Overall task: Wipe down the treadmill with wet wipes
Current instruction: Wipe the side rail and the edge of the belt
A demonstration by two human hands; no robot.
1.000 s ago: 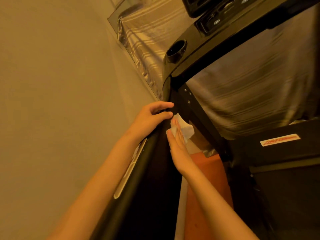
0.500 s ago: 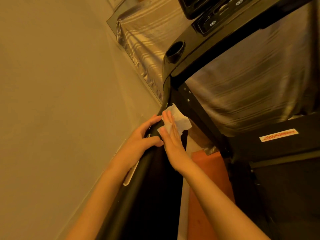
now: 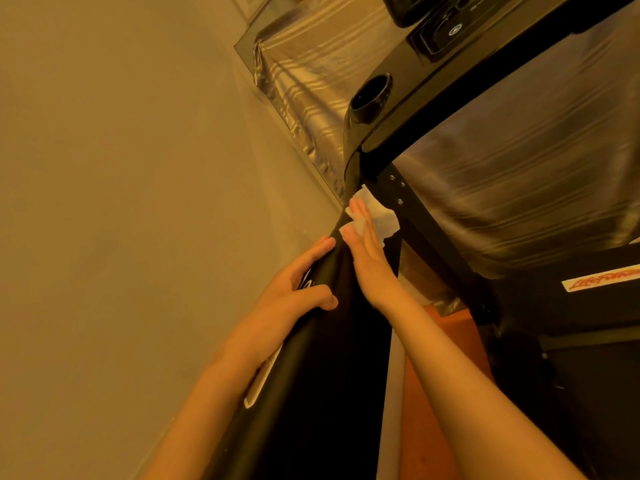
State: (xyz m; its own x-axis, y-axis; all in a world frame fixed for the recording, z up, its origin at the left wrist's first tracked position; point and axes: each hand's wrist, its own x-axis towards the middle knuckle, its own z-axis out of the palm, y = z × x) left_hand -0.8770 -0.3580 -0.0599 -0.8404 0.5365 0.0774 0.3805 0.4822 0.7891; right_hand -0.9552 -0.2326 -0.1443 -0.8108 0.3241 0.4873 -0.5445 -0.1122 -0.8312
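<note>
Head view: right hand [image 3: 367, 259] lies flat with straight fingers, pressing a white wet wipe [image 3: 383, 216] against the black treadmill handrail [image 3: 311, 393], below the console's cup holder [image 3: 370, 98]. Left hand [image 3: 294, 294] wraps the same handrail just beneath, fingers over its far side, thumb curled on its near side. A plain wall [image 3: 121, 202] stands at left.

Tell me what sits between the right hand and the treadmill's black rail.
A white wet wipe, pressed by the right hand onto the rail; head view.

L hand [image 3: 291, 294] gripping; R hand [image 3: 367, 252] flat.
</note>
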